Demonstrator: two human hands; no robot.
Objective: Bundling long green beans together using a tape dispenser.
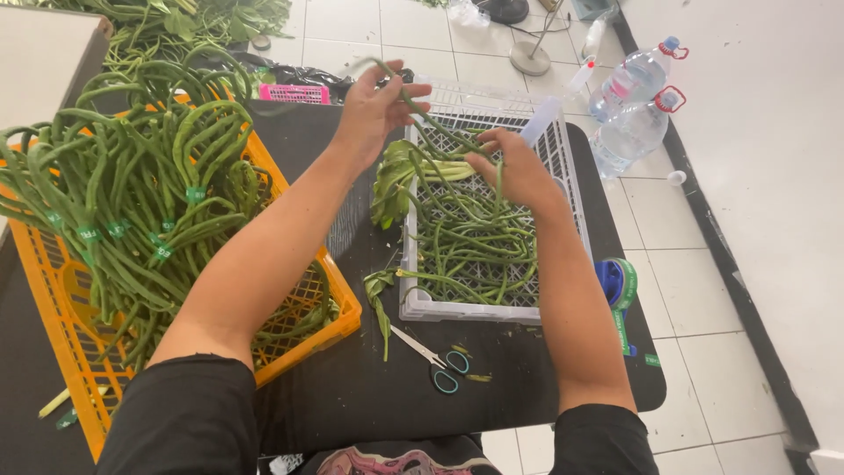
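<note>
2 hands, left hand and right hand, pinch 1 long bean between them above the white crate of beans.

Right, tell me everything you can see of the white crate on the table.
The white crate is a shallow rectangular basket of what looks like plastic, with a lattice floor and low slotted walls. It sits flat on the black table, right of the orange crate. Loose long beans lie across its floor, and a leafy green bunch hangs over its left rim. The right hand hovers above it, pinching beans; the left hand holds one bean's far end.
</note>
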